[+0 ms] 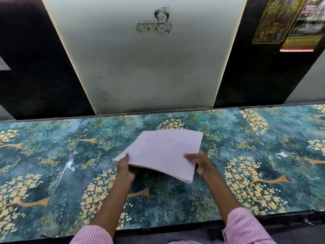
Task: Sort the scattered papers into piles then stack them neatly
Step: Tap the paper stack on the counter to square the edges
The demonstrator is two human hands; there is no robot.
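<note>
Head cam showed the table [52, 155], a long one with a glossy teal flowered cover. The only papers [163, 150] I could see were one stack, held up just above the middle of the table and tilted, far edge toward the wall. Left hand [125, 167] pinched the near left corner, thumb on top. Right hand [198, 164] gripped the near right edge the same way. My worry was that both holds sat on the near side, so the far half hung unsupported and the near right corner drooped with its edges fanned. If either pinch loosened, I'd guess sheets would slide out and skate across that slick cover.
</note>
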